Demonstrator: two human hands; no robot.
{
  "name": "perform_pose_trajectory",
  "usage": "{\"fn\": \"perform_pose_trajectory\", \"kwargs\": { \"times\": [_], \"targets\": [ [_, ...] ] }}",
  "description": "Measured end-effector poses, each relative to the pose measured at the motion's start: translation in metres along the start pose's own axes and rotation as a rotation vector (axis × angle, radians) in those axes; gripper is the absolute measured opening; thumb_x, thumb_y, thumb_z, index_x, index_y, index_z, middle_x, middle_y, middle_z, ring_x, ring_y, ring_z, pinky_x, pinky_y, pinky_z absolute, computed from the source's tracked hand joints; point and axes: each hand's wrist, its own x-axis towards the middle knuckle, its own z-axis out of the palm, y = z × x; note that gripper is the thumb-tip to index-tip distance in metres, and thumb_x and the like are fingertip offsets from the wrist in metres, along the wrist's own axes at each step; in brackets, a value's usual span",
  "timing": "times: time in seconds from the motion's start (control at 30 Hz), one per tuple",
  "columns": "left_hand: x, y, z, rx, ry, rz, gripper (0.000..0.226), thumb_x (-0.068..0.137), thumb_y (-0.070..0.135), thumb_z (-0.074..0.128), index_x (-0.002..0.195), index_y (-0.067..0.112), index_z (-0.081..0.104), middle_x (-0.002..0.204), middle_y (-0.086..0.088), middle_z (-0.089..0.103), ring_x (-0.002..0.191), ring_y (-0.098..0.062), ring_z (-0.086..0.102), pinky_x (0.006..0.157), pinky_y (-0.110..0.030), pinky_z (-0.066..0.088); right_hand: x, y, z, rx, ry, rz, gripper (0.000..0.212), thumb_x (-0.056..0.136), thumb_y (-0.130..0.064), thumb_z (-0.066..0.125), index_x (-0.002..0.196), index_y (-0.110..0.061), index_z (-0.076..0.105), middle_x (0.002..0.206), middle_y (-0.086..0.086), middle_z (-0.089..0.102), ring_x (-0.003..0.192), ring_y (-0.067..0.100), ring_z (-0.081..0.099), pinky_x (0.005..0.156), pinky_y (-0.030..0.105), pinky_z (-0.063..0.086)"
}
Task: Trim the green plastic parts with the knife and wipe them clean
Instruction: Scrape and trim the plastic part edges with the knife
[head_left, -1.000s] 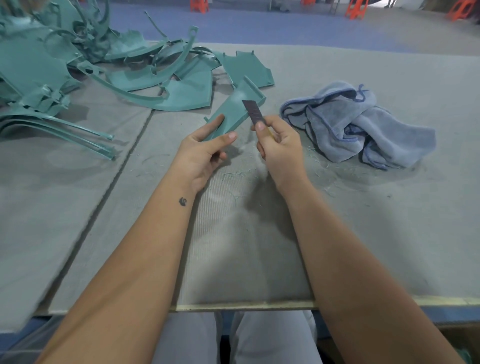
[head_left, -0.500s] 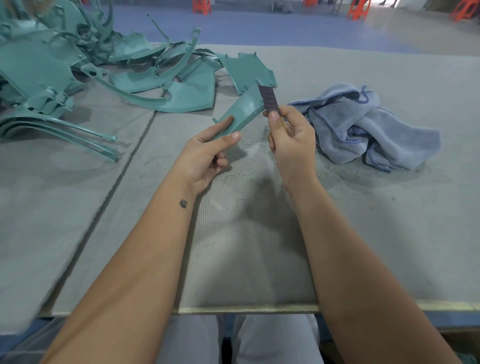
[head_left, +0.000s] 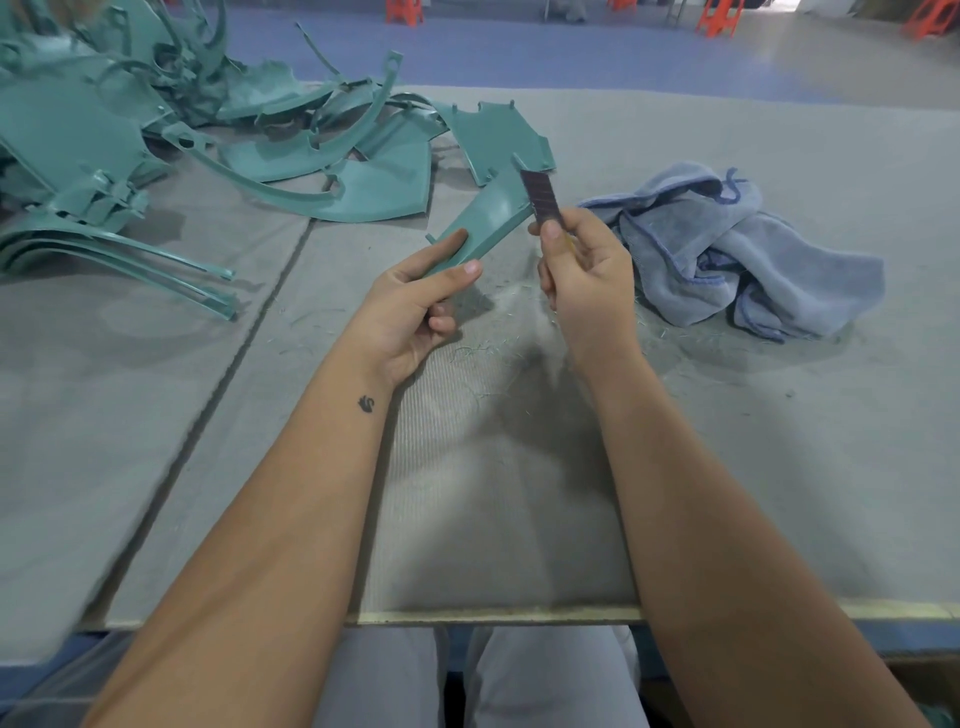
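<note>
My left hand (head_left: 410, 306) grips the near end of a long green plastic part (head_left: 488, 218), which slants up and away to the right above the table. My right hand (head_left: 584, 275) pinches a knife with a dark segmented blade (head_left: 540, 195). The blade stands upright and rests against the right edge of the part near its far end. A crumpled blue-grey cloth (head_left: 737, 249) lies on the table just right of my right hand.
A heap of green plastic parts (head_left: 156, 135) fills the far left of the grey table (head_left: 519, 493); one flat piece (head_left: 498, 137) lies just behind the held part. Fine green shavings (head_left: 483, 353) lie scattered under my hands. Orange stools (head_left: 719, 15) stand on the floor beyond.
The blade has slid up along the part's right edge toward its far end. Both hands and the part shifted slightly right and away.
</note>
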Motion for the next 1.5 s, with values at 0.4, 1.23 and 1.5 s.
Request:
{"fn": "perform_pose_trajectory", "kwargs": {
  "times": [0.4,1.23,1.5],
  "targets": [
    [-0.001,-0.001,-0.001,-0.007,0.0,0.016,0.037,0.079,0.01,0.071,0.112,0.026,0.067,0.06,0.014,0.059,0.047,-0.002,0.032,0.041,-0.011,0.029,0.0,0.004,0.002,0.07,-0.064,0.042,0.016,0.098,-0.016,0.051,0.087,-0.018,0.062,0.059,0.009,0.036,0.05,0.011,0.031,0.047,0.022,0.026],
    [0.002,-0.004,0.004,-0.039,0.05,0.064,0.027,0.081,0.002,0.071,0.102,0.02,0.071,0.064,0.008,0.062,0.051,-0.003,0.048,0.048,-0.013,0.043,-0.005,0.003,0.003,-0.033,-0.162,0.182,0.018,0.096,-0.025,0.052,0.086,-0.021,0.067,0.063,-0.018,0.049,0.059,-0.001,0.042,0.062,0.015,0.036],
    [0.001,-0.005,0.005,-0.023,0.048,0.074,0.026,0.083,-0.003,0.067,0.097,0.019,0.069,0.06,0.007,0.062,0.049,-0.003,0.048,0.049,-0.014,0.041,-0.007,0.006,0.008,-0.068,-0.238,0.179,0.02,0.098,-0.017,0.053,0.077,-0.019,0.055,0.052,-0.005,0.052,0.043,0.005,0.04,0.044,0.018,0.034]
  ]
}}
